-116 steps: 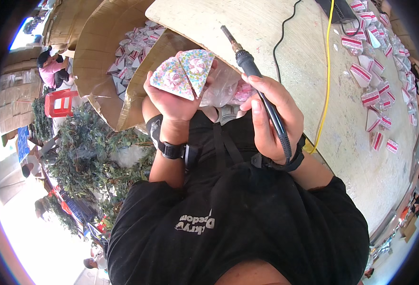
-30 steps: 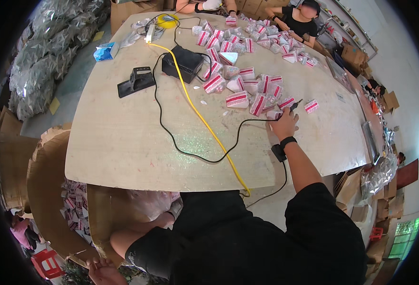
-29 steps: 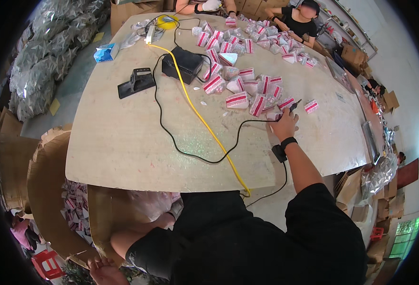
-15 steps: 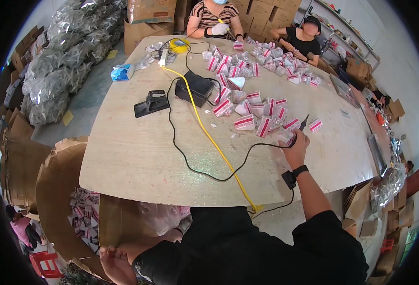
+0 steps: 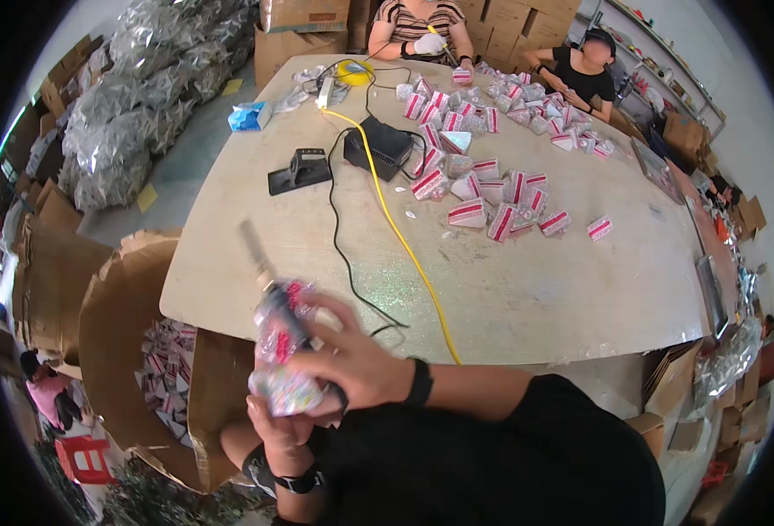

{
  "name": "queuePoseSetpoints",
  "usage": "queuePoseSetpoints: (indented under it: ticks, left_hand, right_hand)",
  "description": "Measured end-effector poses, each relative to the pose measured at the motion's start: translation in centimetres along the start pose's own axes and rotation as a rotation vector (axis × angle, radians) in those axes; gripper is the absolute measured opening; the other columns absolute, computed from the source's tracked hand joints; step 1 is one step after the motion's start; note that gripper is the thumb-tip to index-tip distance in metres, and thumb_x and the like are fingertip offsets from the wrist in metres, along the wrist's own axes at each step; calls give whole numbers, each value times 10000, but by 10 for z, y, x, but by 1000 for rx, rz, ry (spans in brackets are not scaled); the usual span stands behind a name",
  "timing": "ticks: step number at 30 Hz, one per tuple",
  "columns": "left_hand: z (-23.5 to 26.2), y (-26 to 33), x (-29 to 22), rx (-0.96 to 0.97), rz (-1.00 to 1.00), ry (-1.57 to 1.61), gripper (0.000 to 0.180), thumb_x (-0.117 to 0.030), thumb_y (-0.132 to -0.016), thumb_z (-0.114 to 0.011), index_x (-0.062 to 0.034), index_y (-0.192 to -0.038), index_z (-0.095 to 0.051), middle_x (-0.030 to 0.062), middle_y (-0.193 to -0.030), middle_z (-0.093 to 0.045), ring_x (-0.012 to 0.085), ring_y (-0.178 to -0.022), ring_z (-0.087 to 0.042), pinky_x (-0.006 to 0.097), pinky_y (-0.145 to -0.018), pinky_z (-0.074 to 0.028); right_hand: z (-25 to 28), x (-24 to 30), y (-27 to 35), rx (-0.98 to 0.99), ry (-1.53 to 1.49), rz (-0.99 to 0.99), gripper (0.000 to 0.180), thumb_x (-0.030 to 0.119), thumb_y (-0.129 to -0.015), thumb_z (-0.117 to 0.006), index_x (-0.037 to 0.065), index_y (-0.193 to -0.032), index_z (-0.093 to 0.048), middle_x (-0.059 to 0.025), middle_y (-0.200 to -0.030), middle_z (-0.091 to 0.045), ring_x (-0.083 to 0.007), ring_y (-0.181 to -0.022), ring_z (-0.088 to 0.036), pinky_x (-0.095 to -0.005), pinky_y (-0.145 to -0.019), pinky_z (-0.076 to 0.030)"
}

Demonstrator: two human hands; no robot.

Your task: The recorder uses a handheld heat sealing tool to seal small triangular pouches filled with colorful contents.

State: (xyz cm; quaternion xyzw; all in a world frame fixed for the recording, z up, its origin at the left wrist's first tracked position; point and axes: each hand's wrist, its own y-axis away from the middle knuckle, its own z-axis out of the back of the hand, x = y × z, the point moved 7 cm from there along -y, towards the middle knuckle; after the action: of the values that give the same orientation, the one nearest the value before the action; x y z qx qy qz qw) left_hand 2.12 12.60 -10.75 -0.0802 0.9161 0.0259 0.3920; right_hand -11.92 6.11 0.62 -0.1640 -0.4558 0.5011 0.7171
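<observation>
My right hand (image 5: pixel 352 355), coming in across my body, is closed on the black handle of what looks like a soldering iron (image 5: pixel 286 317). Its metal tip is smeared by motion and points up and left over the table's front edge. Below it, my left hand (image 5: pixel 277 430) grips a glittery, clear-wrapped piece (image 5: pixel 284 390) from underneath. Pink-striped wrapped material (image 5: pixel 273 340) shows behind the handle; whether it belongs to the same piece, I cannot tell. Several similar wedge-shaped, pink-striped pieces (image 5: pixel 468 212) lie heaped on the tabletop (image 5: pixel 527 298).
A black power unit (image 5: pixel 378 149), an iron stand (image 5: pixel 304 168) and a yellow cord (image 5: pixel 404 250) lie on the table. A large cardboard box (image 5: pixel 124 307) with more pieces stands to the left. Two people sit at the far side, one wearing a white glove (image 5: pixel 429 44).
My right hand has swung from the heap on the right to the front left, bringing the soldering iron. My left hand has risen from low left and now holds a wrapped piece. The view has shifted slightly.
</observation>
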Motion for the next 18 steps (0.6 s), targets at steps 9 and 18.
queuePoseSetpoints:
  ticks: [9,18]
  left_hand:
    - [24,42,-6,-78,42,108,767,-640,-862,-492,-7,-1291,-553,118,-1089,-646,225,-902,-628,346,-717,-505]
    - [-20,-3,7,120,67,256,872,-470,-795,-718,23,-1422,-366,164,-1232,-576,260,-1160,-593,377,-1006,-476]
  right_hand:
    - [-39,17,10,82,-362,-15,555,487,-826,-748,128,-1211,-571,-177,-1243,-557,-442,-1278,-432,-532,-1068,-341]
    - [-7,-12,8,-132,-285,-233,477,131,-737,-842,78,-1105,-543,-189,-1229,-600,-334,-1091,-591,-420,-935,-468]
